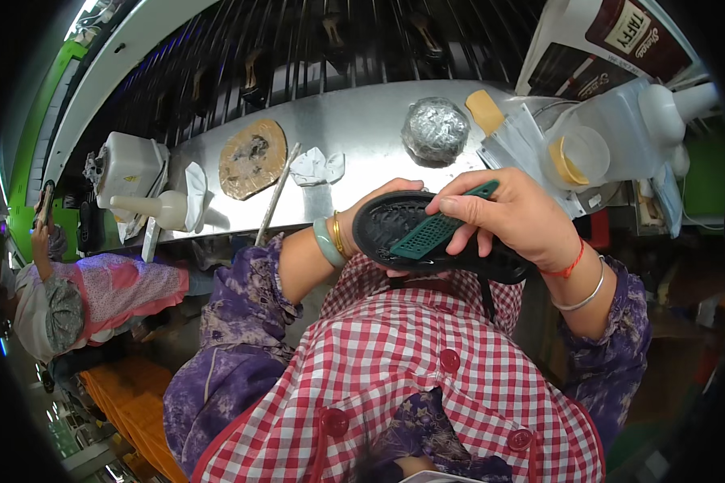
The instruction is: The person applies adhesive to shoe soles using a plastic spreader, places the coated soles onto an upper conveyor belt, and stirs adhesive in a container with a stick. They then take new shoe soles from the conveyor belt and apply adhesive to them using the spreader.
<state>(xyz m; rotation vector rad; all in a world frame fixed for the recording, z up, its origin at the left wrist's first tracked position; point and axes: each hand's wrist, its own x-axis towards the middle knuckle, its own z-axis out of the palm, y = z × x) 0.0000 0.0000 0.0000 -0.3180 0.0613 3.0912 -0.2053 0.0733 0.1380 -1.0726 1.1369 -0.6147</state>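
I hold a black shoe sole (395, 227) tread-side up in front of my checked apron. My left hand (370, 211) cups its heel end from behind, wrist wearing a jade bangle and a gold one. My right hand (517, 217) grips a green brush (435, 232) and presses its head flat on the tread, fingers wrapped over the handle. A red thread and a silver bangle circle that wrist.
A steel bench (354, 121) runs across above my hands, bearing a round brown pad (252, 158), a thin stick (276, 196), crumpled tissue (316, 167), a foil-wrapped lump (435, 129), a white squeeze bottle (155, 208) and a clear plastic jug (612, 137). Another person (80, 294) sits at left; orange crates (133, 406) lie below.
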